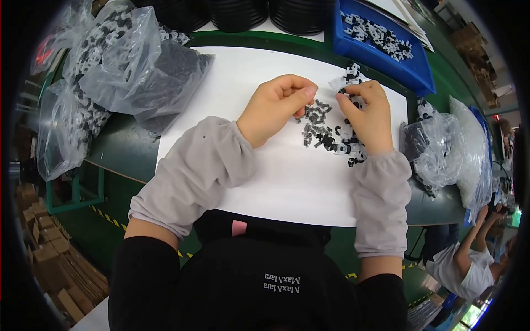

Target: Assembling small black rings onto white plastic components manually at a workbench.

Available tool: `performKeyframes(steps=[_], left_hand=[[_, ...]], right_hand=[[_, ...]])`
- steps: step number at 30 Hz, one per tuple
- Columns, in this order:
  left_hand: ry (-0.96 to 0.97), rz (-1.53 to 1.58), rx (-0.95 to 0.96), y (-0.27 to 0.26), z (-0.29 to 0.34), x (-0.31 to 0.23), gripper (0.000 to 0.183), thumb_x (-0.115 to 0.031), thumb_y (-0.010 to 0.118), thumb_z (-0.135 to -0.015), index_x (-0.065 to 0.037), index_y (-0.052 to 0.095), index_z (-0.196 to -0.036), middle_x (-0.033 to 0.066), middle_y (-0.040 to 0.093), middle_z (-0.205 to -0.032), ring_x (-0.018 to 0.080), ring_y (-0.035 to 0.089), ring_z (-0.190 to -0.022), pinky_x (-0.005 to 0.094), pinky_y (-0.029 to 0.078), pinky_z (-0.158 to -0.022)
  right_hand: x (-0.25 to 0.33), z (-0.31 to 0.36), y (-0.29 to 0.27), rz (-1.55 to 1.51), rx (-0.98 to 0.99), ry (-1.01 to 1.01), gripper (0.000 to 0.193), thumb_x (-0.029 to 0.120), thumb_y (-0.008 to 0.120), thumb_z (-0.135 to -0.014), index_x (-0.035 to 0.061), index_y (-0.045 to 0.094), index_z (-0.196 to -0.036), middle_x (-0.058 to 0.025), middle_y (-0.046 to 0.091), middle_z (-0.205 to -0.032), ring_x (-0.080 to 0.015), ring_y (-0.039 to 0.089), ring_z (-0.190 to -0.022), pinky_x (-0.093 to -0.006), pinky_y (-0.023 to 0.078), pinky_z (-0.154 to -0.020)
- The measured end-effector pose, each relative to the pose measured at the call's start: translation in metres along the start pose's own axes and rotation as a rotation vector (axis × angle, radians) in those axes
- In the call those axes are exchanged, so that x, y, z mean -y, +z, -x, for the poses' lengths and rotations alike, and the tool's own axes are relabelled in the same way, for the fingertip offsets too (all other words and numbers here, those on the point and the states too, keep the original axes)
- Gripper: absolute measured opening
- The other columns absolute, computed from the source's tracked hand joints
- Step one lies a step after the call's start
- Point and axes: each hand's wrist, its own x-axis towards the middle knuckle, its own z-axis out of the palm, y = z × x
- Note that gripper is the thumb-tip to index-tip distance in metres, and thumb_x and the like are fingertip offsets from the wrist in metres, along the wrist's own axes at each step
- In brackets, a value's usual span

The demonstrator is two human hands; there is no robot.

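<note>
My left hand is closed in a pinch, thumb against index finger, just left of a loose pile of small grey plastic pieces. Whatever sits between those fingertips is too small to make out. On the other side of the pile, my right hand pinches a small black-and-white plastic part between thumb and forefinger. Several similar white-and-black parts lie under and below this hand, partly hidden by it. Small black pieces are heaped between them and the grey ones. Everything lies on a white sheet.
Clear plastic bags full of parts crowd the left of the table. A blue bin of black-and-white parts stands at the back right. More bags lie at the right edge. Black round stacks line the back. Another person is at the far right.
</note>
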Motion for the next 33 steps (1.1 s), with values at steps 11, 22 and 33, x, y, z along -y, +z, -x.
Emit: performKeyframes(steps=[11,22,33], left_hand=[[-0.086,0.114,0.1,0.0,0.001,0.0,0.028,-0.028,0.054,-0.093,-0.001,0.061,-0.1,0.0025,0.06,-0.085,0.0074,0.055,-0.074,0.0231,0.049,-0.072],[-0.021,0.17,-0.075,-0.005,0.001,-0.005,0.015,-0.016,0.044,-0.088,-0.005,0.05,-0.081,0.0059,0.054,-0.077,0.0109,0.042,-0.064,0.024,0.038,-0.064],[0.009,0.052,-0.156,-0.002,-0.001,-0.004,0.022,-0.024,0.054,-0.091,-0.004,0.061,-0.097,-0.0006,0.054,-0.076,0.0053,0.045,-0.067,0.0187,0.039,-0.062]], right_hand=[[0.032,0.006,-0.002,-0.207,-0.032,-0.394,0.022,0.005,0.067,-0.074,0.0023,0.066,-0.097,-0.0073,0.054,-0.082,-0.0189,0.052,-0.074,-0.0269,0.041,-0.064],[0.005,0.01,-0.001,-0.179,0.212,-0.216,0.007,0.003,0.064,-0.076,0.0,0.066,-0.082,-0.0079,0.055,-0.079,-0.0186,0.052,-0.069,-0.0267,0.041,-0.062],[0.028,0.013,0.023,-0.16,0.042,-0.211,0.007,0.006,0.067,-0.075,0.0015,0.066,-0.08,-0.0086,0.056,-0.073,-0.021,0.053,-0.069,-0.0302,0.041,-0.061]])
